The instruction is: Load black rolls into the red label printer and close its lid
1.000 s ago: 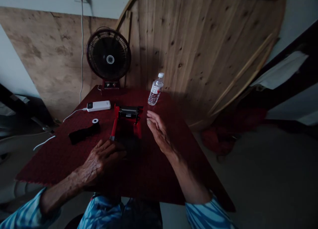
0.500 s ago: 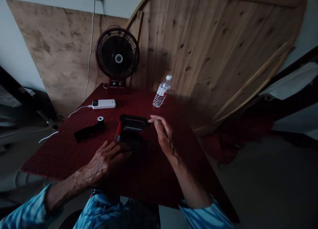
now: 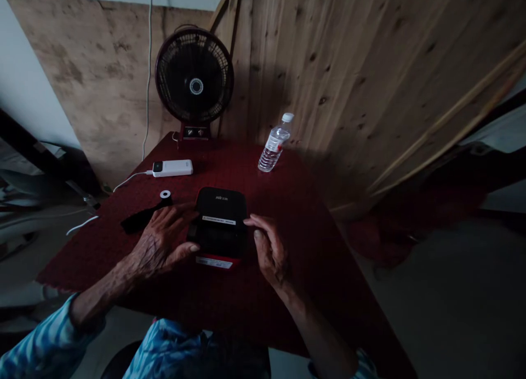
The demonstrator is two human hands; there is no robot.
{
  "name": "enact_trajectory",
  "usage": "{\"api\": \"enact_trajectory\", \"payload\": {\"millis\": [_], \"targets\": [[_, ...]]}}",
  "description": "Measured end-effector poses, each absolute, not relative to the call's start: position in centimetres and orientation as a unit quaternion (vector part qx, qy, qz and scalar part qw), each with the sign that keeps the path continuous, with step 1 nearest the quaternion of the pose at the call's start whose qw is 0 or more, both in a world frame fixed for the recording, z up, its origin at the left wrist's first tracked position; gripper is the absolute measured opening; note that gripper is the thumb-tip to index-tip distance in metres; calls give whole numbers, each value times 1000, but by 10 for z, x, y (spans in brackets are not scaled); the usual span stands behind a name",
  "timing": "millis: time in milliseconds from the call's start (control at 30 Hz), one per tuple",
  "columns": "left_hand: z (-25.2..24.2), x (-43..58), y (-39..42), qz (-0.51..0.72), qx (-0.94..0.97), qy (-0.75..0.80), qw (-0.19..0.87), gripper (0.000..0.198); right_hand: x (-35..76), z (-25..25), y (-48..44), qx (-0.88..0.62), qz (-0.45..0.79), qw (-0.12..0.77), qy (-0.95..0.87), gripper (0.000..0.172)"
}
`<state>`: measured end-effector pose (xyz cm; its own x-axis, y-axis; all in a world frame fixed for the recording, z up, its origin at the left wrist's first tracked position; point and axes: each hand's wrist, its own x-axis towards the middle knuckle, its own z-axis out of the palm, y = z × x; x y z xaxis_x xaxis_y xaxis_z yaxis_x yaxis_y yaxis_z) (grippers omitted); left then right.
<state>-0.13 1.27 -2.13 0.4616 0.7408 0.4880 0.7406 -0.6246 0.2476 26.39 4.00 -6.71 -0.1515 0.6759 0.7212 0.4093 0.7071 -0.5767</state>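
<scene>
A small black device with a red base (image 3: 221, 225) lies shut on the dark red table (image 3: 287, 214), a white label strip across its lid. My left hand (image 3: 162, 242) grips its left side, thumb at the near corner. On the device's right edge rests my right hand (image 3: 267, 247), fingers pressed against it. Left of the device lies a black strip ending in a small white-cored roll (image 3: 165, 195).
A white power bank (image 3: 172, 168) with a cable lies at the back left. A dark table fan (image 3: 194, 86) stands at the far edge. A clear water bottle (image 3: 275, 143) stands at the back right. Wooden boards lean on the wall behind.
The device's lid, open a second ago with the red inside showing, is now closed. Both hands have moved onto the device's sides. The camera has moved closer.
</scene>
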Motion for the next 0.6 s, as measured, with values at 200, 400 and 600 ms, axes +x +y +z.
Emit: {"api": "enact_trajectory", "payload": {"millis": [200, 400, 600], "targets": [[-36, -3, 18, 283, 859, 425, -35, 58, 268, -70, 41, -339, 63, 526, -777, 36], [-36, -4, 17, 289, 859, 423, -7, 60, 270, -76, 42, -333, 36, 508, -793, 37], [-34, 1, 10, 392, 705, 508, 302, 46, 266, -82, 36, -380, 100, 511, -765, 34]]}}
